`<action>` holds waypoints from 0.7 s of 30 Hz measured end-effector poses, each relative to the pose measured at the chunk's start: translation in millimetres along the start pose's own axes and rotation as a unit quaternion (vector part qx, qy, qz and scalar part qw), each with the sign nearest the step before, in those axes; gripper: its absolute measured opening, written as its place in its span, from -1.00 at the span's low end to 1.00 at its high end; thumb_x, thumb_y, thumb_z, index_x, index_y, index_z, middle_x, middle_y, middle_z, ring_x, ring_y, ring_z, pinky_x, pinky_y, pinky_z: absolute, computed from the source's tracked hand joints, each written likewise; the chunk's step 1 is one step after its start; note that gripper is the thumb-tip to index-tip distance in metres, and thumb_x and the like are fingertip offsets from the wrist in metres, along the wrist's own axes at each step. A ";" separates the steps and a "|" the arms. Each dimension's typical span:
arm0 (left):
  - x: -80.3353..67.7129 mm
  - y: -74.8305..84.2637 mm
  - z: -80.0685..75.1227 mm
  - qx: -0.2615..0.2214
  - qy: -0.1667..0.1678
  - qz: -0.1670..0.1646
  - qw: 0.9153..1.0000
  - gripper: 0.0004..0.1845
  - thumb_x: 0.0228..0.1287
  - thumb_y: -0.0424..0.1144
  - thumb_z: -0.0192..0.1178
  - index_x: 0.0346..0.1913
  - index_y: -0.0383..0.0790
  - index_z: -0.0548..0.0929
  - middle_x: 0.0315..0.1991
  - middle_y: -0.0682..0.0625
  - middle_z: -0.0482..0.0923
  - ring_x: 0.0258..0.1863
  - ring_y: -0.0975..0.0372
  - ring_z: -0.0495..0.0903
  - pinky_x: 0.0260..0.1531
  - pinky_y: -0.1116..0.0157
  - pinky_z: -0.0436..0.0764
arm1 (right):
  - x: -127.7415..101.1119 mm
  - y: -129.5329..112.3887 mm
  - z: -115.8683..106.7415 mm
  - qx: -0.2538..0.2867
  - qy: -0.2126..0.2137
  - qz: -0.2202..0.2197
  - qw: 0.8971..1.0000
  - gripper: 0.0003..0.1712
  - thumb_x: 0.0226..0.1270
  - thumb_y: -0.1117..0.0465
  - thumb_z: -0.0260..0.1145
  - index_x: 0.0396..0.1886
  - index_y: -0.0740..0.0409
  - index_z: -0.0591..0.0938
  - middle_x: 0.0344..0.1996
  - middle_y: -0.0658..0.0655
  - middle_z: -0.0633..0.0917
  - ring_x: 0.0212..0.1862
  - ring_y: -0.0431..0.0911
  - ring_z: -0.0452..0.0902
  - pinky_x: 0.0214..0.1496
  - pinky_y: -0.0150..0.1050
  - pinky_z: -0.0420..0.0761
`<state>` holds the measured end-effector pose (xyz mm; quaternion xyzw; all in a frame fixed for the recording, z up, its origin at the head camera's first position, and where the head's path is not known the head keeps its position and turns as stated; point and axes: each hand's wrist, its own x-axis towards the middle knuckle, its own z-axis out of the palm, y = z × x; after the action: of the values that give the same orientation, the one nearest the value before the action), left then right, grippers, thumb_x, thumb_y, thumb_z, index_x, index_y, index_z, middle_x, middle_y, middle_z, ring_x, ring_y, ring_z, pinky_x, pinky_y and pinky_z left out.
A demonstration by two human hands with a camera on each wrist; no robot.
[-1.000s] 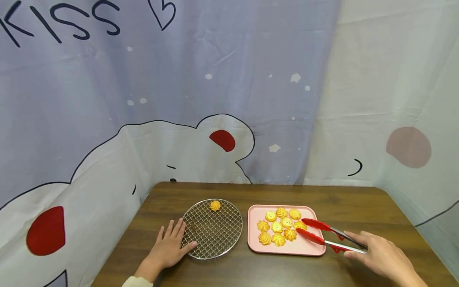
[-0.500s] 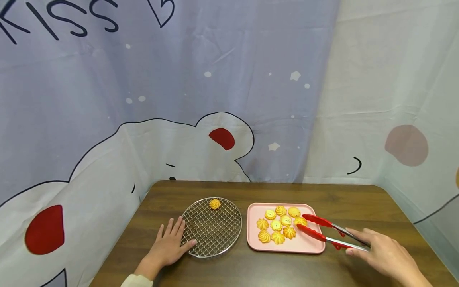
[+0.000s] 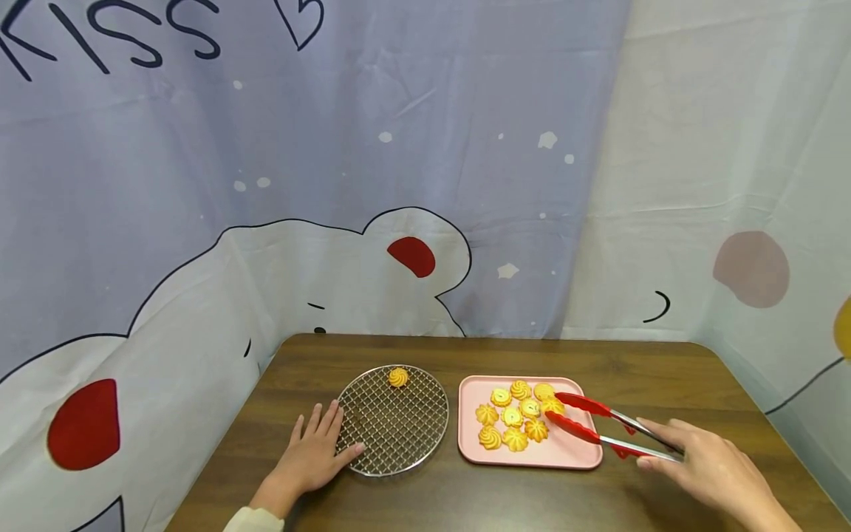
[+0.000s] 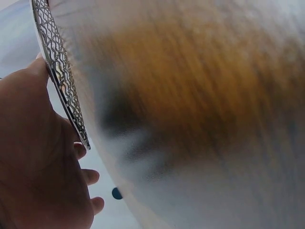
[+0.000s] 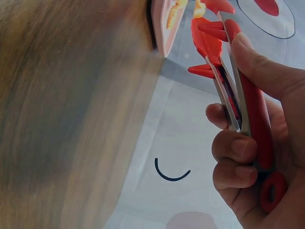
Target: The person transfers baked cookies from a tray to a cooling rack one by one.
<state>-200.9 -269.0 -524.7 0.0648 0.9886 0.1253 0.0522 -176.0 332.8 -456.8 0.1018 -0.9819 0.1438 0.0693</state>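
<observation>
A pink tray (image 3: 573, 455) holds several yellow swirl cookies (image 3: 512, 418). My right hand (image 3: 708, 467) grips red tongs (image 3: 581, 405) by the handle end. Their tips reach over the tray's right half and sit on either side of one cookie (image 3: 552, 406). In the right wrist view my fingers (image 5: 238, 148) curl round the tongs (image 5: 250, 102) beside the tray (image 5: 167, 21). A round wire rack (image 3: 392, 437) carries a single cookie (image 3: 398, 377) at its far edge. My left hand (image 3: 311, 458) lies flat on the table, thumb against the rack's rim (image 4: 62, 81).
The brown wooden table (image 3: 638, 369) is bare behind and to the right of the tray. A printed curtain (image 3: 332, 185) hangs close around the back and both sides. The near table edge lies just below my hands.
The tong tips have slid a little left and further over the tray, coming around the rightmost cookie. The left hand has stayed on the rack's edge.
</observation>
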 end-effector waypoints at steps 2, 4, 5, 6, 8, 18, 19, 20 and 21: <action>0.0 0.1 -0.2 0.000 0.000 0.000 1.000 0.00 0.44 0.40 -0.08 0.58 -0.39 0.11 0.62 -0.26 -0.07 0.58 -0.26 -0.15 0.46 -0.30 -0.23 | 0.3 -2.6 0.2 0.002 0.006 -0.004 1.000 -0.21 0.00 -0.43 0.47 0.21 -0.17 0.71 -0.32 -0.29 0.55 -0.43 -0.26 0.37 -0.43 -0.22 0.33; 0.1 0.2 -0.3 -0.001 0.000 0.000 1.000 0.00 0.44 0.40 -0.07 0.58 -0.39 0.11 0.62 -0.26 -0.06 0.58 -0.26 -0.15 0.46 -0.31 -0.23 | 0.9 -5.6 0.7 0.003 0.011 -0.008 1.000 -0.21 -0.01 -0.44 0.47 0.20 -0.19 0.71 -0.37 -0.33 0.50 -0.45 -0.30 0.33 -0.43 -0.23 0.31; 0.2 0.1 -0.2 -0.001 0.000 -0.001 1.000 0.00 0.44 0.40 -0.07 0.58 -0.38 0.11 0.62 -0.26 -0.06 0.58 -0.26 -0.15 0.46 -0.31 -0.23 | 1.1 -7.3 1.0 0.004 0.013 -0.008 1.000 -0.21 -0.01 -0.44 0.47 0.20 -0.19 0.71 -0.38 -0.35 0.49 -0.45 -0.31 0.32 -0.43 -0.24 0.31; 0.3 0.0 -0.1 0.000 0.000 -0.001 1.000 0.00 0.44 0.40 -0.07 0.58 -0.38 0.11 0.62 -0.26 -0.06 0.58 -0.26 -0.15 0.46 -0.31 -0.23 | 1.5 -9.1 1.3 0.004 0.014 -0.009 1.000 -0.21 -0.01 -0.45 0.46 0.20 -0.20 0.71 -0.40 -0.36 0.47 -0.45 -0.32 0.32 -0.43 -0.24 0.30; 0.4 -0.3 0.2 0.001 -0.001 -0.002 1.000 0.01 0.43 0.40 -0.08 0.58 -0.38 0.11 0.62 -0.26 -0.06 0.58 -0.26 -0.15 0.46 -0.31 -0.23 | 2.3 -12.9 1.8 0.005 0.016 -0.010 1.000 -0.21 -0.01 -0.45 0.46 0.20 -0.21 0.71 -0.42 -0.37 0.45 -0.45 -0.33 0.31 -0.42 -0.25 0.29; -0.7 1.5 -1.0 -0.003 0.001 -0.002 1.000 0.00 0.43 0.39 -0.05 0.57 -0.39 0.13 0.62 -0.26 -0.04 0.58 -0.26 -0.14 0.46 -0.30 -0.22 | 11.4 -25.8 4.6 0.006 0.016 -0.018 1.000 -0.23 0.03 -0.43 0.47 0.22 -0.24 0.70 -0.40 -0.33 0.48 -0.41 -0.25 0.39 -0.45 -0.22 0.32; -0.8 1.8 -1.3 -0.004 0.001 -0.002 1.000 0.00 0.44 0.38 -0.05 0.57 -0.39 0.13 0.62 -0.26 -0.04 0.58 -0.26 -0.14 0.46 -0.30 -0.23 | 12.4 -27.1 5.2 0.007 0.017 -0.020 1.000 -0.24 0.02 -0.42 0.47 0.22 -0.25 0.70 -0.39 -0.32 0.49 -0.41 -0.24 0.40 -0.45 -0.22 0.33; -0.9 2.0 -1.5 -0.005 0.001 -0.002 1.000 -0.01 0.44 0.38 -0.05 0.57 -0.39 0.13 0.62 -0.26 -0.04 0.58 -0.26 -0.15 0.46 -0.30 -0.23 | 13.4 -28.5 5.8 0.008 0.018 -0.023 1.000 -0.25 0.03 -0.41 0.48 0.22 -0.26 0.70 -0.37 -0.32 0.50 -0.40 -0.24 0.41 -0.45 -0.21 0.33; -1.0 2.2 -1.6 -0.005 0.000 -0.002 1.000 -0.01 0.44 0.38 -0.05 0.57 -0.39 0.13 0.62 -0.26 -0.05 0.58 -0.26 -0.15 0.46 -0.31 -0.23 | 14.7 -29.8 6.4 0.008 0.020 -0.025 0.999 -0.26 0.03 -0.40 0.49 0.21 -0.27 0.70 -0.36 -0.32 0.52 -0.40 -0.24 0.42 -0.46 -0.21 0.34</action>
<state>-199.9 -267.4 -522.6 0.0626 0.9881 0.1306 0.0523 -184.3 300.2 -452.4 0.1242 -0.9764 0.1516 0.0912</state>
